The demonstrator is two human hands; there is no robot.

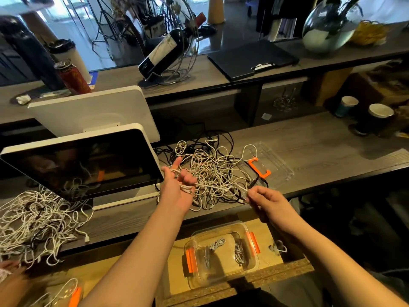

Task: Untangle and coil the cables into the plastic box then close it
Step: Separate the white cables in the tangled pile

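A tangled heap of white and black cables [212, 171] lies on the wooden counter. My left hand [177, 187] is raised over its left side and grips a few wound loops of a white cable. That cable [221, 186] runs taut to my right hand [265, 201], which pinches it near the heap's right edge. Below my hands, on a lower shelf, stands the clear plastic box [254, 265] with orange clips, open, with coiled white cables inside. Its clear lid [278, 165] with an orange clip lies on the counter right of the heap.
Two white-framed screens [84, 160] stand left of the heap. A second cable tangle [37, 224] lies at the far left. Another person's hand [8, 273] and another box [73, 293] show at the lower left. Paper cups [376, 118] stand at the right; a wine bottle rack [168, 49] behind.
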